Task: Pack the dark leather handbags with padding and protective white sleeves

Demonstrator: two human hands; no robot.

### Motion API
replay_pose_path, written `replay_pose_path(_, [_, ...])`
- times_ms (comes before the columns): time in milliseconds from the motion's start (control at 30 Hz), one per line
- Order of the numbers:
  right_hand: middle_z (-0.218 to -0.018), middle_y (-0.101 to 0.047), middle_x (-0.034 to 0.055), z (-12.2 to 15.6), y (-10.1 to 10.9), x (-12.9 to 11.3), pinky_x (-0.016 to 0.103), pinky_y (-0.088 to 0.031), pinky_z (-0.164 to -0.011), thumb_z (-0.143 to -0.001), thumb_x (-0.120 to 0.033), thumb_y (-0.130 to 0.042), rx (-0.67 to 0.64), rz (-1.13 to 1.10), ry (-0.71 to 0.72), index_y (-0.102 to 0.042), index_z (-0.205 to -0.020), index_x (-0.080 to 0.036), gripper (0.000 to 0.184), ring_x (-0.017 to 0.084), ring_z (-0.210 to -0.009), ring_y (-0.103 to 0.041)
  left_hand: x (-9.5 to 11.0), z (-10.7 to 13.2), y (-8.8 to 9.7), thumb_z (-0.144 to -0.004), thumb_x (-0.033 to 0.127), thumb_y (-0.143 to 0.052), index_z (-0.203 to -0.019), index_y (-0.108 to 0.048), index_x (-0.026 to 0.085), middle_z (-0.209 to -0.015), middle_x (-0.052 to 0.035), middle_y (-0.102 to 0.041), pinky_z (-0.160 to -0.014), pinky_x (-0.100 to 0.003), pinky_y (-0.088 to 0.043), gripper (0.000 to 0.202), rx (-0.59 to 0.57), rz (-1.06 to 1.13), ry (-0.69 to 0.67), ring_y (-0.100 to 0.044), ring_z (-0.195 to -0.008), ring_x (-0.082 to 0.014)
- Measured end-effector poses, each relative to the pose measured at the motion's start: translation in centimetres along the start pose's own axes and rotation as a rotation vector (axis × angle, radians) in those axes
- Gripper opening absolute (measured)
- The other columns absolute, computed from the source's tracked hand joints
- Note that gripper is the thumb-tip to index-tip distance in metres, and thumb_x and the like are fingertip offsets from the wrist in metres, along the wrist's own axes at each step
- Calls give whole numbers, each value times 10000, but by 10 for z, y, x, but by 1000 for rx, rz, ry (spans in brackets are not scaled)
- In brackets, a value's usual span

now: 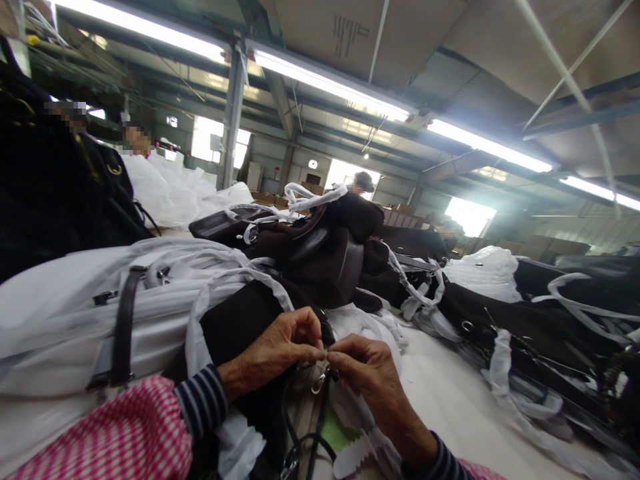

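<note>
My left hand (283,347) and my right hand (373,377) meet fingertip to fingertip, each closed in a pinch. A silvery metal snap hook (319,381) hangs right below the fingertips, its upper end at my right thumb and forefinger. Between the two pinches shows a small pale bit, too fine to name. Under my left hand lies a black fabric bag (243,320). Thin black cord (313,438) loops below the hook. A toothed-edged white wrapping strip (363,453) lies beneath my right wrist.
White-wrapped bags (100,313) with a dark strap are piled at left. Dark bags (320,260) with white-wrapped handles are heaped ahead, and more bags (520,327) lie at right on the pale table (435,393). A person in a cap (363,181) is beyond the heap.
</note>
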State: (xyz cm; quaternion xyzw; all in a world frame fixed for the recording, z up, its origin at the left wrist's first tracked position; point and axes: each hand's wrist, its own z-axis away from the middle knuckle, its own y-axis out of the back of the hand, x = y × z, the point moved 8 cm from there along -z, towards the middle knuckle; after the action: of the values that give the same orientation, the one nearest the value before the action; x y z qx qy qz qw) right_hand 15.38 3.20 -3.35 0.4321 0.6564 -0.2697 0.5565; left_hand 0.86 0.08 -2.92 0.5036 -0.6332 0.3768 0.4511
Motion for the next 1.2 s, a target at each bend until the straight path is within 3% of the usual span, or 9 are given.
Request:
replay_pose_path(500, [-520, -596, -15, -2, -6, 10, 213, -353, -462, -743, -399, -867, -24, 6, 2, -733, -695, -139, 297, 90, -442, -493, 6, 1, -1, -705, 223, -768, -802, -597, 160, -791, 0, -652, -737, -278, -449, 207, 16, -113, -17, -595, -771, -160])
replay_pose_path(733, [-593, -657, 10, 3, -11, 11, 205, -408, -498, -797, -344, -791, -76, -28, -9, -783, -813, -124, 221, 106, -474, -581, 5, 1, 0, -767, 233, -704, -841, -626, 166, -815, 19, -639, -719, -260, -417, 127, 11, -253, -24, -571, -774, -154])
replay_pose_path(833, [-561, -651, 9, 3, -9, 10, 198, -381, -463, -788, -349, -789, -39, -107, -8, -751, -755, -125, 229, 96, -441, -540, 1, 0, 2, -854, 300, -679, -881, -685, 166, -847, 5, -680, -753, -269, -429, 137, -2, -379, -10, -598, -815, -176])
replay_pose_path(933, [-613, -682, 19, 2, -9, 10, 187, -372, -461, -767, -320, -804, -21, -142, 9, -750, -732, -122, 208, 83, -450, -540, -2, 2, 0, -922, 425, -629, -873, -731, 166, -828, -10, -690, -746, -273, -427, 282, -52, -462, 33, -594, -802, -188])
replay_pose_path(1100, [-578, -664, 16, 1, -7, 9, 189, -341, -427, -718, -361, -860, 24, -197, 4, -753, -711, -116, 267, 90, -429, -537, -3, 6, -3, -956, 560, -575, -850, -695, 172, -793, -1, -627, -666, -235, -417, 420, -102, -483, 72, -534, -743, -167])
replay_pose_path(1200, [-532, -636, 7, 1, -7, 7, 192, -321, -413, -639, -407, -918, 43, -254, -20, -737, -670, -118, 342, 88, -411, -518, -15, 6, 0, -963, 611, -559, -872, -707, 190, -812, -6, -649, -634, -219, -434, 456, -134, -457, 119, -553, -738, -171])
